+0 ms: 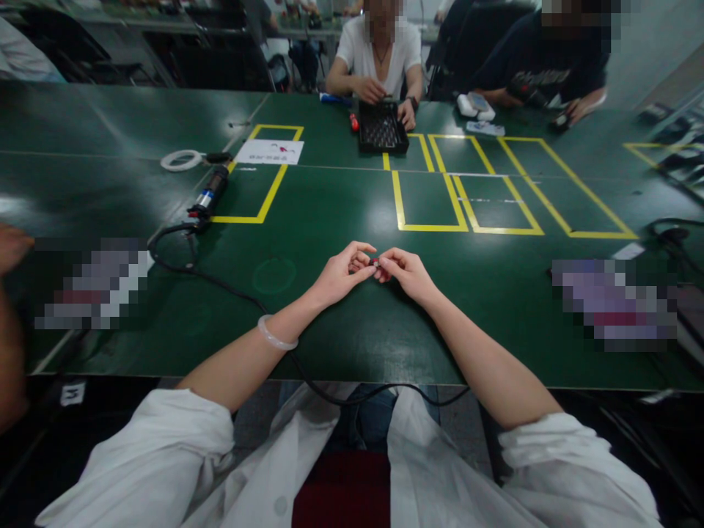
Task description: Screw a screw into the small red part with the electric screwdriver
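Over the green table (341,337), both my hands meet at a small red and black part (375,262), too small to name. My left hand (344,273) pinches it from the left, thumb stretched along its lower side, a pale bangle on that wrist. From the right, the thumb and forefinger of my right hand (405,273) are closed on the same part. Fingers cover most of it, so its full shape is hidden.
A black corded tool (209,194) lies at left, its cable (236,290) running past my left forearm to the table edge. A white ring (181,160) and printed card (269,152) lie behind. Across the table, a person handles a black tray (383,150). Yellow tape outlines (432,228) mark the surface.
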Action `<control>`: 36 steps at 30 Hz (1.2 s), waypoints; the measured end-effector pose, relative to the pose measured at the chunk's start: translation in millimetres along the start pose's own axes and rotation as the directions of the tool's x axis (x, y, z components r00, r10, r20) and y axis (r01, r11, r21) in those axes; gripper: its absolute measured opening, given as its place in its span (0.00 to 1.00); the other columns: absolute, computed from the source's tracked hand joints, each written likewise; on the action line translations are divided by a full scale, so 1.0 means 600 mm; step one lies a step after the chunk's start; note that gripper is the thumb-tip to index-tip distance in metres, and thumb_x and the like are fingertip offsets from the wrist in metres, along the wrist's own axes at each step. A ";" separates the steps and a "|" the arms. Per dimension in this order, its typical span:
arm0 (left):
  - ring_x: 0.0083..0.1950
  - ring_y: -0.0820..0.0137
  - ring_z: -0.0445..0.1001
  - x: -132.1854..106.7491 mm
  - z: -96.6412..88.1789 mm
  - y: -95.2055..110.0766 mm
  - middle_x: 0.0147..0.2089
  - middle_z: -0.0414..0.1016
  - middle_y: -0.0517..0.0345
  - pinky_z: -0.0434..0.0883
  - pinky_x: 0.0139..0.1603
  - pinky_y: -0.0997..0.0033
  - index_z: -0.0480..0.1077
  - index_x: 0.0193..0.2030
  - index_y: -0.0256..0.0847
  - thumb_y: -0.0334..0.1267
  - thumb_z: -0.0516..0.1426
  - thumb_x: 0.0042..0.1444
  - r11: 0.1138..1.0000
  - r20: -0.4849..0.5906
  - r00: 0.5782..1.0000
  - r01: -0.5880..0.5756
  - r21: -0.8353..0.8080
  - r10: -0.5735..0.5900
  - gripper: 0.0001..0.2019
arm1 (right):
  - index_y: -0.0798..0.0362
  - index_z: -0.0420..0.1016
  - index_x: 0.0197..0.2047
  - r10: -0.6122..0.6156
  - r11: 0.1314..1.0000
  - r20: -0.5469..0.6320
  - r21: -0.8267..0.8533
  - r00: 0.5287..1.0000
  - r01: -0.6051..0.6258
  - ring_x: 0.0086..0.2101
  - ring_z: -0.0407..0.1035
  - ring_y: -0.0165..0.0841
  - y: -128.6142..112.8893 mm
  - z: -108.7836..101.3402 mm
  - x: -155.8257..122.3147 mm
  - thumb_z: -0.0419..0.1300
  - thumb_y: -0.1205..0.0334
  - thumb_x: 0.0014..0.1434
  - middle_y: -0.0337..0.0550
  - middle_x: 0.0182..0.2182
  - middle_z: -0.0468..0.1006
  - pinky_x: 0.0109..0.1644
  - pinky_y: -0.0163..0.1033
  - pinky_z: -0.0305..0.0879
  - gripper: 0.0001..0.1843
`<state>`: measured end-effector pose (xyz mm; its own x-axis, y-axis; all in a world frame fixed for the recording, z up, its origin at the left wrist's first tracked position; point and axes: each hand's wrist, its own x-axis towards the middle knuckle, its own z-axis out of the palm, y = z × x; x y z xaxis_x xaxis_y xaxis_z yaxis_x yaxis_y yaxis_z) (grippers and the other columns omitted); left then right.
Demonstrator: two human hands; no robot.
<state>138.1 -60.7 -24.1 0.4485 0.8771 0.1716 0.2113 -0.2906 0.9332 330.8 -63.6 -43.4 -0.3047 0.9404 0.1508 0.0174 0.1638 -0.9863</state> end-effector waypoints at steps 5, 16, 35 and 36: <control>0.42 0.71 0.73 -0.003 -0.002 0.007 0.40 0.75 0.55 0.70 0.47 0.71 0.70 0.47 0.38 0.42 0.58 0.61 0.981 -0.016 0.992 -0.121 0.149 0.125 0.12 | 0.54 0.71 0.34 0.016 1.000 0.014 0.010 1.000 -0.016 0.24 0.69 0.28 -0.001 0.000 0.001 0.60 0.40 0.60 0.39 0.23 0.76 0.30 0.35 0.68 0.22; 0.43 0.68 0.75 0.001 -0.009 0.001 0.42 0.76 0.54 0.71 0.48 0.68 0.71 0.46 0.38 0.45 0.56 0.62 0.982 -0.026 0.996 -0.075 0.175 0.081 0.13 | 0.51 0.71 0.41 -0.070 0.998 -0.001 -0.011 0.998 0.070 0.29 0.67 0.28 0.013 -0.002 0.000 0.67 0.50 0.56 0.39 0.32 0.75 0.33 0.36 0.65 0.16; 0.57 0.59 0.59 0.019 -0.504 -0.124 0.65 0.58 0.41 0.59 0.62 0.48 0.57 0.64 0.29 0.44 0.67 0.53 0.233 -0.633 0.754 0.656 0.717 -0.175 0.38 | 0.54 0.74 0.37 -0.023 0.979 -0.044 -0.202 0.999 0.014 0.28 0.66 0.29 0.017 -0.015 0.003 0.64 0.50 0.58 0.38 0.28 0.74 0.33 0.36 0.61 0.15; 0.53 0.62 0.61 0.013 -0.524 -0.134 0.61 0.62 0.44 0.62 0.60 0.54 0.58 0.63 0.29 0.45 0.67 0.53 0.180 -0.630 0.737 0.673 0.717 -0.246 0.37 | 0.54 0.74 0.37 -0.020 0.979 -0.042 -0.201 0.999 0.012 0.28 0.66 0.29 0.017 -0.015 0.003 0.64 0.49 0.58 0.39 0.28 0.74 0.34 0.37 0.62 0.15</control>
<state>-148.5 89.7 1.6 -0.2687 0.9584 0.0959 0.9628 0.2642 0.0575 339.1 -57.4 -52.4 -0.2644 0.9487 0.1736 0.2053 0.2313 -0.9510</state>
